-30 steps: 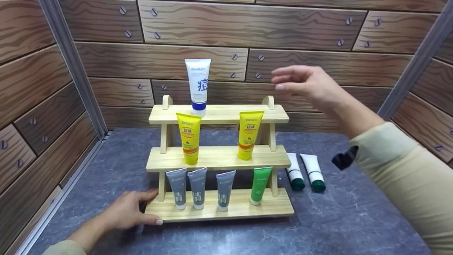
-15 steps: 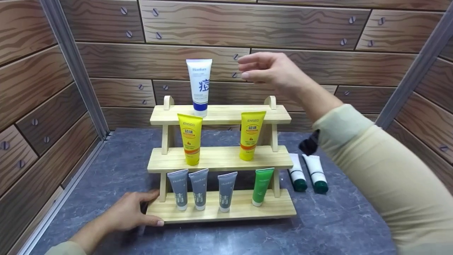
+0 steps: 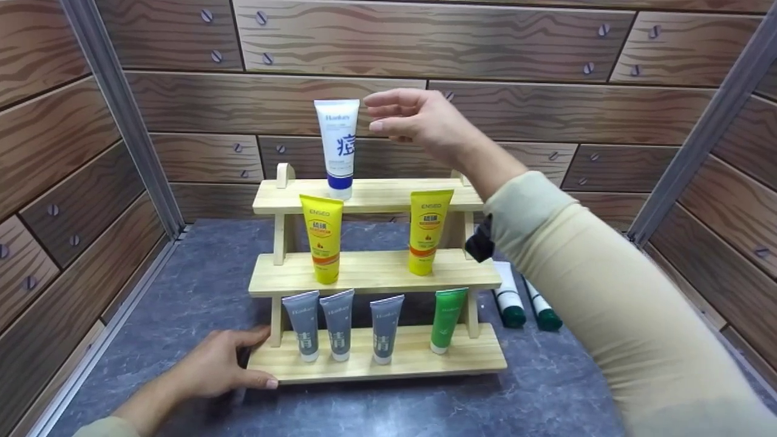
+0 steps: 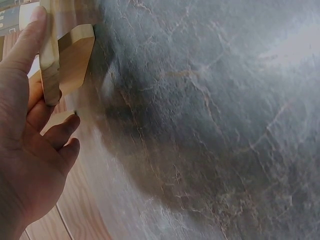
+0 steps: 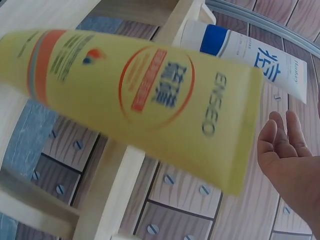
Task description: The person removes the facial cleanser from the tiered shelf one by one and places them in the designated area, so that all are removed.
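Note:
On the top shelf of a three-tier wooden display stand (image 3: 388, 283) stands a white tube with a blue band (image 3: 338, 142). My right hand (image 3: 419, 118) is just right of that tube, holding nothing, its fingers loosely bent; a small gap shows in the right wrist view. The left end of the bottom shelf is gripped by my left hand (image 3: 224, 362), thumb at the front. In the left wrist view, fingers lie on both sides of the board (image 4: 49, 65). Two yellow tubes, the left one (image 3: 323, 238) and the right one (image 3: 430, 232), stand on the middle shelf.
Several small tubes stand on the bottom shelf: grey ones (image 3: 340, 325) and a green one (image 3: 449, 320). Two white tubes with green caps (image 3: 508, 296) lie on the dark table right of the stand, partly behind my right sleeve. Wood-patterned walls enclose the table.
My right hand has moved left above the stand, from the right side up to the white tube. My left hand has stayed on the bottom shelf, and the tubes have not moved.

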`<state>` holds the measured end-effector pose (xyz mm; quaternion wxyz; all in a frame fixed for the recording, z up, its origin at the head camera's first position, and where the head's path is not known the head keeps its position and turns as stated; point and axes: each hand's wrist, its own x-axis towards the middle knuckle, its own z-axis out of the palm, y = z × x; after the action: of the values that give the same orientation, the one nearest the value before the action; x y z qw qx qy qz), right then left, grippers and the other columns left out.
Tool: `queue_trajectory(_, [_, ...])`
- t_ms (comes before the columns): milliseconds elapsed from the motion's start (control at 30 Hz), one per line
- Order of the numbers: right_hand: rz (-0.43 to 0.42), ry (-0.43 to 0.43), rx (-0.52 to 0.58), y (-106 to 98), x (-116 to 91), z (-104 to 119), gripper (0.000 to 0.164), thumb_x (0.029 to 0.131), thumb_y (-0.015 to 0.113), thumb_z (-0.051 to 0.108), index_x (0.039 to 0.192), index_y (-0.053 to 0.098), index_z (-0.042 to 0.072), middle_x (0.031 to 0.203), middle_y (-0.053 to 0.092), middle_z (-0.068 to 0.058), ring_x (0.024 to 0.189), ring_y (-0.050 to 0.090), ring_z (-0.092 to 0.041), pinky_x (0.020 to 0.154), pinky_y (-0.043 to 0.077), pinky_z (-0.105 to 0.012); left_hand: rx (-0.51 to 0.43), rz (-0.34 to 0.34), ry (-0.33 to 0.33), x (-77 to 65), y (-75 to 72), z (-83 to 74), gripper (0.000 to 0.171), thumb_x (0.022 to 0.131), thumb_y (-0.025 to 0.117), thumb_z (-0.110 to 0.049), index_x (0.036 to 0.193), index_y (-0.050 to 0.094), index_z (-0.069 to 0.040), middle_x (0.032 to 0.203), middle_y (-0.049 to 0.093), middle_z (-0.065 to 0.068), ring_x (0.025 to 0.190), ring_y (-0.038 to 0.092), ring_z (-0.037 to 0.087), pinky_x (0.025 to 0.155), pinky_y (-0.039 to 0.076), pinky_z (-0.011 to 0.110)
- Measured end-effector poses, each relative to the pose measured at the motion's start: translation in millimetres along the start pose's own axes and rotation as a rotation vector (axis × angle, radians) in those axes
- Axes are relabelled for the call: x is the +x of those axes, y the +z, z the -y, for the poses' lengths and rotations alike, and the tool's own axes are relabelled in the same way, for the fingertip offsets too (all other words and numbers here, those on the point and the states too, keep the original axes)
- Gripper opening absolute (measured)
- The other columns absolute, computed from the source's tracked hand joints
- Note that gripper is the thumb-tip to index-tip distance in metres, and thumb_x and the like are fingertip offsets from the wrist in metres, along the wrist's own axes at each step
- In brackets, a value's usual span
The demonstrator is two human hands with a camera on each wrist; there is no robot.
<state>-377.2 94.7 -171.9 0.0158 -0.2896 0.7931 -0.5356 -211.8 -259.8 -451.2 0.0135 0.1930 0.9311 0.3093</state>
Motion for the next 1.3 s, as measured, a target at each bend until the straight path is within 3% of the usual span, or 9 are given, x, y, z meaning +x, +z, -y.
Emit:
queue_trajectory(200, [0.001,0.006,0.045,14,10,-1,0.043,0.098,0.079,0.016,0.14,0.069,0.017,0.139,0.07,-0.002,0.119,0.066,-0.023,0.096,0.051,-0.036,0.002,0.0,-0.003,-0.8,0.4,0.1,0.098,0.071,0.096,-0.054,0.144,0.063,0.001,0.142,0.064,0.023,0.13,0.061,0.044,0.11,0.046,0.062])
queue_trajectory(433, [0.024,0.041,0.12,27,19,-1,0.042,0.099,0.077,0.011,0.14,0.07,0.018,0.134,0.071,-0.002,0.121,0.065,-0.022,0.1,0.05,-0.038,-0.008,-0.004,-0.003,-1.0,-1.0,-0.8,0.098,0.071,0.096,-0.054,0.145,0.062,0.0,0.14,0.066,0.023,0.127,0.063,0.036,0.109,0.049,0.06])
queue_trajectory(733, [0.052,0.068,0.152,39,23,-1,0.041,0.1,0.074,0.006,0.139,0.072,0.019,0.131,0.07,-0.007,0.107,0.061,-0.022,0.092,0.05,-0.035,-0.03,0.004,-0.008,-0.7,-0.8,-0.7,0.099,0.071,0.096,-0.054,0.146,0.061,0.002,0.14,0.065,0.024,0.13,0.062,0.04,0.11,0.047,0.061])
queue_trajectory(1000, [0.05,0.077,0.148,46,24,-2,0.042,0.102,0.07,0.007,0.142,0.07,0.021,0.136,0.066,-0.007,0.123,0.06,-0.024,0.099,0.051,-0.037,-0.037,0.012,-0.038,-0.5,-3.2,-2.3,0.101,0.07,0.095,-0.056,0.148,0.06,-0.001,0.142,0.064,0.023,0.122,0.065,0.031,0.109,0.049,0.059])
queue_trajectory(1300, [0.012,0.048,0.142,52,22,-2,0.04,0.103,0.066,0.0,0.14,0.07,0.016,0.136,0.066,-0.008,0.127,0.06,-0.025,0.104,0.053,-0.038,-0.017,0.001,-0.002,-1.7,-1.6,-1.4,0.098,0.072,0.096,-0.053,0.146,0.061,0.001,0.14,0.065,0.023,0.128,0.062,0.037,0.109,0.049,0.059])
